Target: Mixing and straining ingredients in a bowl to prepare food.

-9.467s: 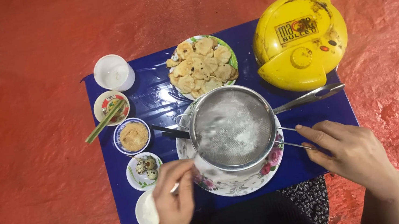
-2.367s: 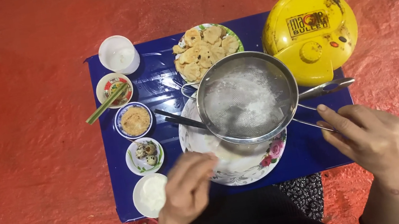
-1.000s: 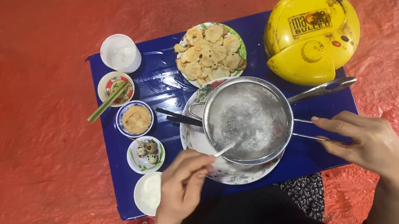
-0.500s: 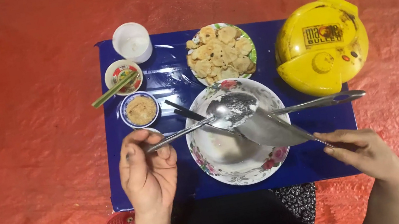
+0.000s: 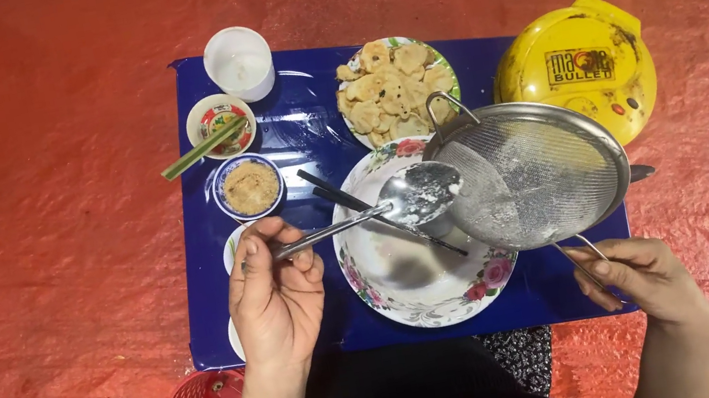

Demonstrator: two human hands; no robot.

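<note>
Your right hand (image 5: 640, 275) grips the wire handle of the metal sieve (image 5: 533, 172), holding it tilted above the right edge of the flowered bowl (image 5: 414, 290), its mesh dusted with white powder. Your left hand (image 5: 276, 290) is closed around the handle of a metal spoon (image 5: 417, 195), whose powder-coated head hangs over the middle of the bowl, just left of the sieve. A pair of dark chopsticks (image 5: 345, 201) lies across the bowl under the spoon. Beyond the bowl sits a plate of fried pieces (image 5: 394, 90), and past your right hand a round yellow appliance (image 5: 580, 72). Above your left hand stand small dishes, one with brown crumbs (image 5: 248, 187), and a white cup (image 5: 237, 51), all on a blue table (image 5: 296, 141).
</note>
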